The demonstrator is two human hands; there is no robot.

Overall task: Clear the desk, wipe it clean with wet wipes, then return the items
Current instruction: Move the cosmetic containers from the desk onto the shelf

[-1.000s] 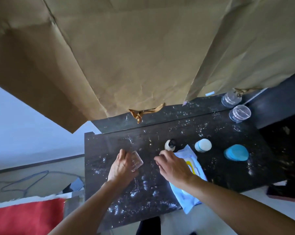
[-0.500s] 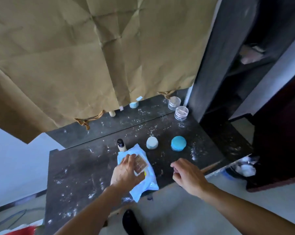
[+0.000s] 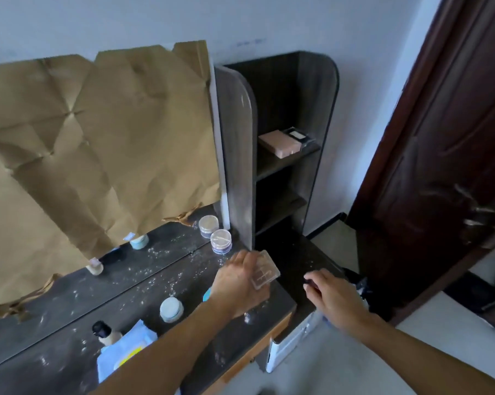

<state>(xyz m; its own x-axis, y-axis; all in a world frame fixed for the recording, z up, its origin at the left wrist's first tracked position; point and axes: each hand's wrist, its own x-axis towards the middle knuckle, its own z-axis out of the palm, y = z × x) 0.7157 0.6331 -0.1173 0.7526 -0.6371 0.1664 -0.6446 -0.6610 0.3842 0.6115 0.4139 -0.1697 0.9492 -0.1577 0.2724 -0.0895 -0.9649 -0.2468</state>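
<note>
My left hand grips a clear square plastic case above the right end of the dark, powder-speckled desk. My right hand hovers past the desk's right edge with loosely curled fingers and holds nothing. On the desk stand a white-lidded jar, a small black-capped bottle and a blue wet-wipes pack that my left forearm partly covers. A blue lid peeks out behind my left wrist. Two clear powder jars stand at the back right.
Brown paper covers the mirror behind the desk. A dark open shelf unit stands to the right and holds a pink box. A brown door is at far right. A bin with a dark bag sits below my right hand.
My left hand has carried the clear case from the desk's left side to its right end, near the shelf unit. My right hand left the wipes pack and moved right. The view swung right.
</note>
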